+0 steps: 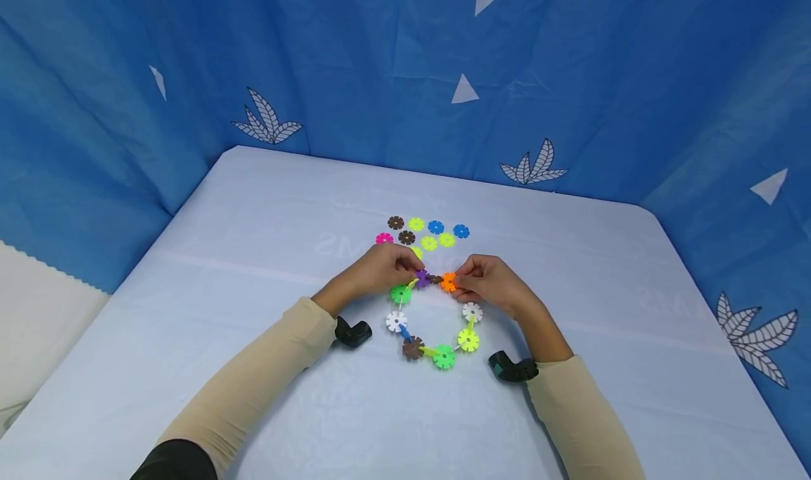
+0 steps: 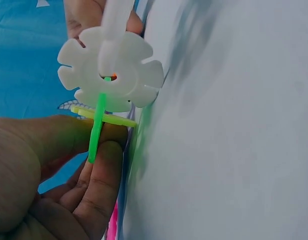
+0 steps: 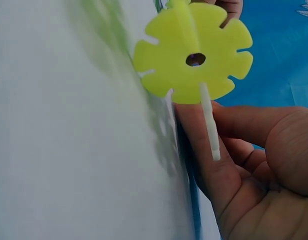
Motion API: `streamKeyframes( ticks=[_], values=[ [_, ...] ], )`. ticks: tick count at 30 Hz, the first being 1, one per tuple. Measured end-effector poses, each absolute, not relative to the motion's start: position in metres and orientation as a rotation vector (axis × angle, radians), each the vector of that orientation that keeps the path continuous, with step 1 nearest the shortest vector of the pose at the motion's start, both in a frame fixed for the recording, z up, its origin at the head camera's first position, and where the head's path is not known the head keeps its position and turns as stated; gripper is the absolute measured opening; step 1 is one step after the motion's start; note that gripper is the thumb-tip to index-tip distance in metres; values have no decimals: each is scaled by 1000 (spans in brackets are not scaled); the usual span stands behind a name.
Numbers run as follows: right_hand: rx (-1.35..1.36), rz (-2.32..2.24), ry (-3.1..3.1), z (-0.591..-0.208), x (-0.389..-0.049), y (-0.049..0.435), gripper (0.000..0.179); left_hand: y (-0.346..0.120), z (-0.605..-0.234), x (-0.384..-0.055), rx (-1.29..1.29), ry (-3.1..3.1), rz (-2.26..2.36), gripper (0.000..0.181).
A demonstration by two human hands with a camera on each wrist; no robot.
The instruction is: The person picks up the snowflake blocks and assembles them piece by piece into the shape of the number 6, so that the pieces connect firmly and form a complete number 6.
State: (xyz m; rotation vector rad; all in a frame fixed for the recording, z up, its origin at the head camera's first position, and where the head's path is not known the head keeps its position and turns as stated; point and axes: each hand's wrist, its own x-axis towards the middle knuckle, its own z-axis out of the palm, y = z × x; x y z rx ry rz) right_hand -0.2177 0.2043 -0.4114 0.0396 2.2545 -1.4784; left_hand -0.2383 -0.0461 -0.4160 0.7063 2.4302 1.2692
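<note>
Notched plastic flower discs, slotted together, form a ring-shaped chain on the table. At its far side, my left hand [image 1: 380, 270] pinches the purple disc [image 1: 422, 278] between thumb and fingers. Across a brown disc [image 1: 434, 280] from it, my right hand [image 1: 500, 286] pinches the orange disc [image 1: 448, 281]. A gap shows between the orange disc and the white disc [image 1: 472, 312] at the chain's right end. In the left wrist view, a white disc [image 2: 139, 55] and a green disc [image 2: 95, 135] stand before the fingers; in the right wrist view, a yellow disc [image 3: 161, 55] does.
Behind the ring lie several loose discs, including a blue disc [image 1: 461, 231], a brown disc [image 1: 395, 222] and a pink disc [image 1: 384, 238]. Black wrist devices [image 1: 353, 333] sit near both sleeves. A blue curtain [image 1: 380, 65] hangs beyond the white table [image 1: 285, 205].
</note>
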Motion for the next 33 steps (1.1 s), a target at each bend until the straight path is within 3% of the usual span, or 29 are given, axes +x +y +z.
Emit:
streamKeyframes(
  ticks=[33],
  values=[
    [85,-1482,2273,-407,-210,190,12,-42,-415,-234,623,2466,1269,16]
  ],
)
